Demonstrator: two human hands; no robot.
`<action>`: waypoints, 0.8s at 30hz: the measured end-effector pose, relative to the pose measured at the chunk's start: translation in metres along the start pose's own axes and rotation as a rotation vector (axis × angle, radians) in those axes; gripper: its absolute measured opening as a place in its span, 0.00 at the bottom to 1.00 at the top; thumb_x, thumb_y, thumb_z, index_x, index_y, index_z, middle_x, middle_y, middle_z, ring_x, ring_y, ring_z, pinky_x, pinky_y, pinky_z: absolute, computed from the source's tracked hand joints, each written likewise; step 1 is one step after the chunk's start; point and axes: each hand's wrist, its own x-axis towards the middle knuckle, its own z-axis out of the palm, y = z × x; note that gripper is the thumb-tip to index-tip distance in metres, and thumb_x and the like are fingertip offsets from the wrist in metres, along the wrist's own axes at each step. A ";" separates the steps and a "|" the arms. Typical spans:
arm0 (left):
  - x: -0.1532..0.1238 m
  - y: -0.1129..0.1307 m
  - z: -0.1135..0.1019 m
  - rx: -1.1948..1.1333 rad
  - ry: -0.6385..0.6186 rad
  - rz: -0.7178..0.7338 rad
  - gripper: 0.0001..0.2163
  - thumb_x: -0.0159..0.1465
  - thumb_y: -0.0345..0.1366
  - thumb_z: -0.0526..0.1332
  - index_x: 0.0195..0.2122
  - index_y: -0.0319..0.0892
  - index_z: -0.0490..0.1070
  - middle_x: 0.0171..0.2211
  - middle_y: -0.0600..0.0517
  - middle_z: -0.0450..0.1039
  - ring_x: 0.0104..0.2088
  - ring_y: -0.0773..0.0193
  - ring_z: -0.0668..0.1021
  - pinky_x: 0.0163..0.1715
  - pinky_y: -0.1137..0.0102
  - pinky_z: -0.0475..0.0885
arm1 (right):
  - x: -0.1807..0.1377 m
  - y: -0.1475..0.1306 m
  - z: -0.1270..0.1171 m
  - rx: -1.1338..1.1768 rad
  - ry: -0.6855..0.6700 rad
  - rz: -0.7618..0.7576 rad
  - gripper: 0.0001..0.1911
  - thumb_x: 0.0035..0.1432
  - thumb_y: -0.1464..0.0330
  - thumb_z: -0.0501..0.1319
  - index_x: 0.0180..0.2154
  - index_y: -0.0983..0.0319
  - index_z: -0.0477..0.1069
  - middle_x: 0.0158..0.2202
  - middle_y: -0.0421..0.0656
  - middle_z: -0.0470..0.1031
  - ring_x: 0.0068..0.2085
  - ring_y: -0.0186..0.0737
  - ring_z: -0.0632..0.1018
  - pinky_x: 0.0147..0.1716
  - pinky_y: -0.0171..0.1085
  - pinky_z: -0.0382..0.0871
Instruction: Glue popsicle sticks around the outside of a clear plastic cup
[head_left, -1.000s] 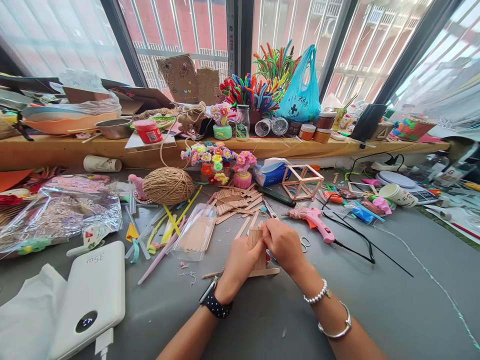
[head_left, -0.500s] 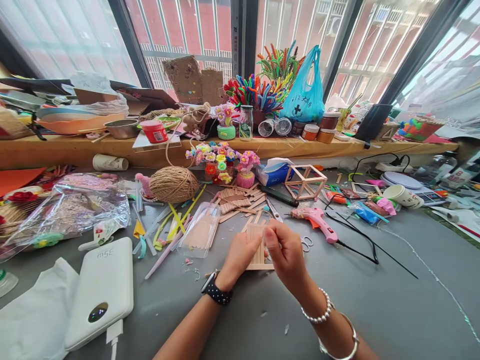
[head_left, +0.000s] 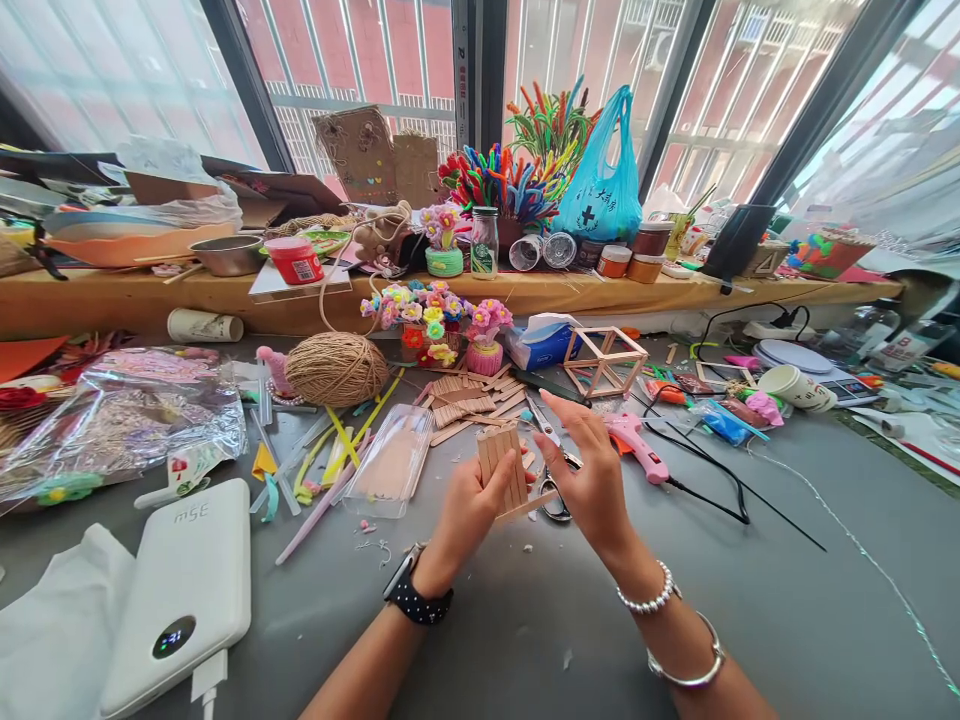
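A small panel of popsicle sticks (head_left: 504, 462), laid side by side with one stick across the near end, is gripped by my left hand (head_left: 469, 505), thumb on top. My right hand (head_left: 585, 470) is raised just to the right, fingers stretched apart and holding nothing. Scissors (head_left: 551, 430) lie behind and partly under that hand. The pink glue gun (head_left: 637, 445) rests to its right. Beyond the panel spreads a pile of loose popsicle sticks (head_left: 465, 400). A cube frame of sticks (head_left: 606, 360) stands farther back.
A ball of twine (head_left: 337, 368) and a clear plastic case (head_left: 386, 460) lie left of the hands. The white power bank (head_left: 184, 595) sits at the near left. The glue gun's black cord (head_left: 739, 500) loops across the right side. Crafts and jars line the ledge (head_left: 435, 300).
My left hand has lifted and tilted the stick panel. My right hand has opened from a closed pinch and moved right. The view has shifted slightly.
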 end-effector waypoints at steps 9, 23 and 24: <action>-0.005 0.001 0.003 0.239 -0.108 0.210 0.15 0.61 0.40 0.50 0.22 0.38 0.65 0.20 0.53 0.71 0.21 0.68 0.72 0.21 0.75 0.64 | -0.002 -0.005 0.000 -0.056 -0.117 -0.305 0.14 0.57 0.74 0.56 0.46 0.65 0.69 0.42 0.47 0.75 0.45 0.41 0.72 0.45 0.41 0.67; -0.008 -0.001 0.005 0.437 -0.205 0.169 0.19 0.64 0.42 0.45 0.22 0.39 0.66 0.20 0.51 0.72 0.21 0.68 0.72 0.24 0.75 0.65 | 0.000 -0.001 -0.008 -0.130 -0.228 -0.399 0.12 0.59 0.74 0.52 0.40 0.67 0.73 0.34 0.46 0.78 0.34 0.39 0.77 0.33 0.36 0.72; -0.007 -0.001 0.005 0.438 -0.203 0.167 0.18 0.64 0.41 0.46 0.22 0.39 0.65 0.20 0.51 0.72 0.21 0.68 0.72 0.24 0.75 0.64 | 0.000 -0.001 -0.007 -0.151 -0.224 -0.412 0.12 0.59 0.74 0.52 0.40 0.67 0.72 0.34 0.47 0.78 0.34 0.39 0.77 0.33 0.36 0.72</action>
